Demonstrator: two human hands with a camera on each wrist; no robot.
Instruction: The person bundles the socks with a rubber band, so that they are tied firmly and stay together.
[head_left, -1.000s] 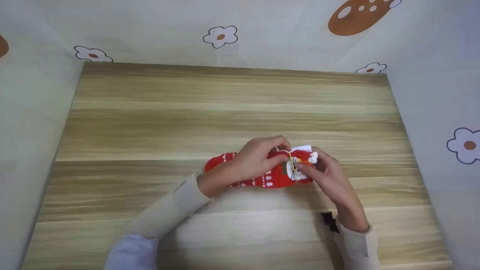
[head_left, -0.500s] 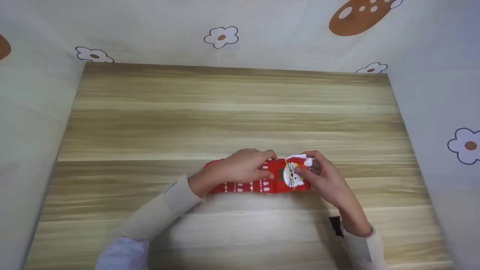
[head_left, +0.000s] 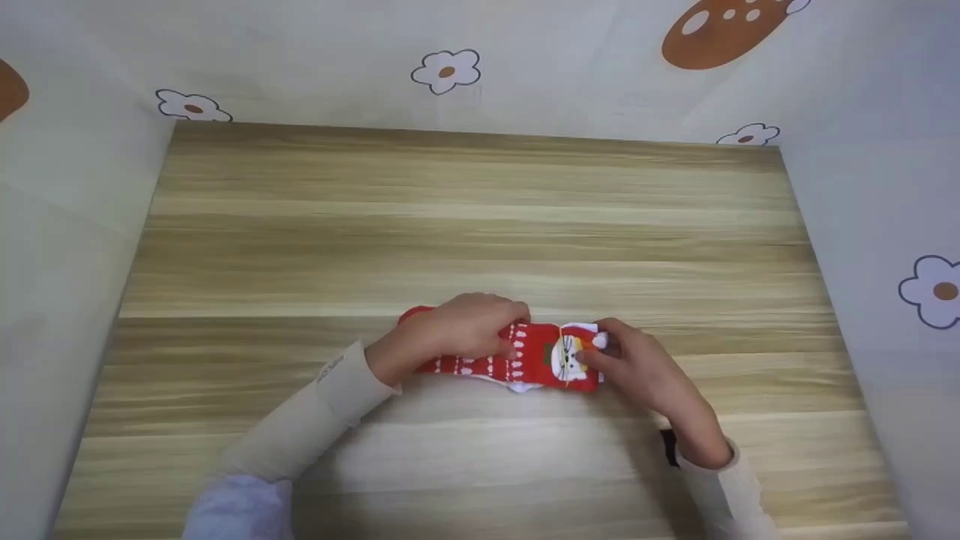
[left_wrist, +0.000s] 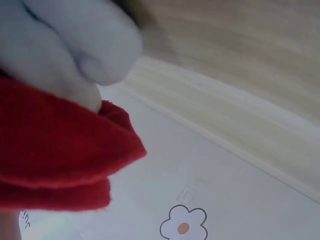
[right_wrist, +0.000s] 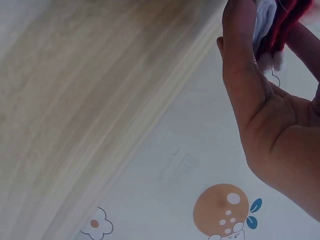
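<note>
A bundle of red Christmas socks (head_left: pixel 534 345) with white patterns and a cat face lies lengthwise between both hands in the head view. A thin yellow string crosses the cat face near the cuff end. My left hand (head_left: pixel 471 326) grips the socks around the middle, covering part of them. At the cuff end, my right hand (head_left: pixel 637 364) holds the bundle with the thumb on top and the fingers behind. Two layers of red sock (left_wrist: pixel 60 140) show below the left fingers in the left wrist view. White and red layers sit between right thumb and fingers (right_wrist: pixel 240 30).
Wood-grain table (head_left: pixel 465 225) surrounds the hands. Pale walls (head_left: pixel 315 67) with flower prints stand along its back and sides. A black strap piece (head_left: pixel 669 448) shows by the right wrist.
My left hand has slid from near the yellow string toward the middle of the socks. Both hands and the bundle have shifted left and the socks lie flatter.
</note>
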